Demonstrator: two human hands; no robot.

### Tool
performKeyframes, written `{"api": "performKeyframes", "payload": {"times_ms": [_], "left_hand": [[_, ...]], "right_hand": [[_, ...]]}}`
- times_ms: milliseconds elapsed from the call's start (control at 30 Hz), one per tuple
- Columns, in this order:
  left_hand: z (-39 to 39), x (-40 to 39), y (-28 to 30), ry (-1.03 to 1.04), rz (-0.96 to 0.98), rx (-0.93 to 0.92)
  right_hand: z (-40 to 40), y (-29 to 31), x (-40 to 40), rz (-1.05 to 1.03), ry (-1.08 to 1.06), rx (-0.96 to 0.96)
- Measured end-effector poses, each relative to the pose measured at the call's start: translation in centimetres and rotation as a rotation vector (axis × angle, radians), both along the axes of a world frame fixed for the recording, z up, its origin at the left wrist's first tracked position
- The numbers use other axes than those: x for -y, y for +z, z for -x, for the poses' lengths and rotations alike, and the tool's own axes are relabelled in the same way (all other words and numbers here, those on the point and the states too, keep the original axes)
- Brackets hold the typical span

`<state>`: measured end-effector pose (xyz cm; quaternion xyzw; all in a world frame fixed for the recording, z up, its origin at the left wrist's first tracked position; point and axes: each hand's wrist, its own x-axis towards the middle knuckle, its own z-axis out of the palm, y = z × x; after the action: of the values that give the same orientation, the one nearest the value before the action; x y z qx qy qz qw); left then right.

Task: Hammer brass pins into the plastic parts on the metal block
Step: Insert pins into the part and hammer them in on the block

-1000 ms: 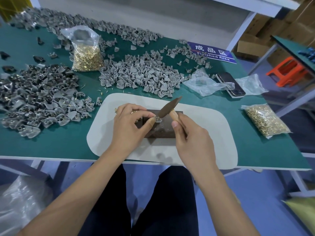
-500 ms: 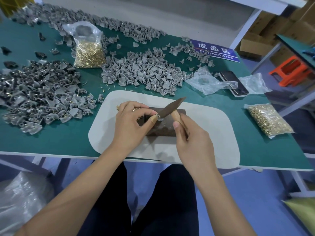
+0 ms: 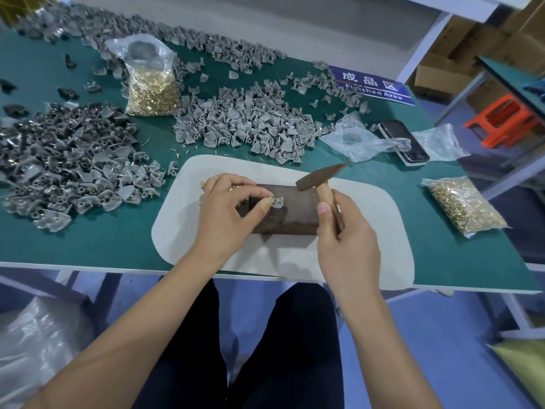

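Green counter [image 3: 88, 240], white mat [image 3: 368, 219] at its near edge; cardboard boxes and orange stool [image 3: 501, 121] behind. One metal block [image 3: 292, 214] on mat. Two bags of brass pins [image 3: 152, 90], [image 3: 466, 206]. Left grip [image 3: 224, 214] pinches plastic part [image 3: 277, 200] on block; right grip [image 3: 345, 243] wraps hammer [image 3: 320, 180], raised above.

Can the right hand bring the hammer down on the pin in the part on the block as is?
Probably yes. The right hand holds the hammer raised just right of the plastic part on the metal block; nothing lies between, though the left hand's thumb sits close beside it.
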<state>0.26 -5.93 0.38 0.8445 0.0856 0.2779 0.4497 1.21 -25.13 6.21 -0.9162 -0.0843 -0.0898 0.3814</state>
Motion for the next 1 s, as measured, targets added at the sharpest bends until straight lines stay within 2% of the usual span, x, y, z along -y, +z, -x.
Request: {"api": "performKeyframes", "payload": {"times_ms": [67,167,233,300,400,533,700,800,1000], "left_hand": [[0.1,0.0,-0.1,-0.018,-0.015,0.007],[0.1,-0.1,-0.2,-0.029,-0.057,0.019],[0.1,-0.1,-0.2,-0.029,-0.055,0.019],[0.0,0.0,-0.1,-0.023,-0.05,0.018],[0.0,0.0,0.0,-0.016,-0.041,0.012],[0.0,-0.1,-0.1,-0.021,-0.019,0.012],[0.0,0.0,-0.2,-0.014,-0.03,0.027],[-0.1,-0.1,-0.2,-0.009,-0.037,0.028],[-0.1,-0.1,-0.3,0.006,-0.044,0.023]], "right_hand": [[-0.5,-0.3,0.7,0.074,-0.061,-0.028],[-1.0,-0.3,1.3,0.065,-0.073,-0.074],[-1.4,0.3,1.7,0.038,-0.056,-0.012],[-2.2,1.0,2.3,0.009,0.004,0.042],[-3.3,1.8,2.6,0.032,0.157,-0.044],[-3.5,2.3,1.8,0.106,0.236,-0.01],[-3.9,1.8,1.2,0.009,0.389,-0.028],[-3.8,1.6,1.2,-0.037,0.433,-0.019],[-4.0,1.3,1.3,0.008,0.434,-0.066]]}}
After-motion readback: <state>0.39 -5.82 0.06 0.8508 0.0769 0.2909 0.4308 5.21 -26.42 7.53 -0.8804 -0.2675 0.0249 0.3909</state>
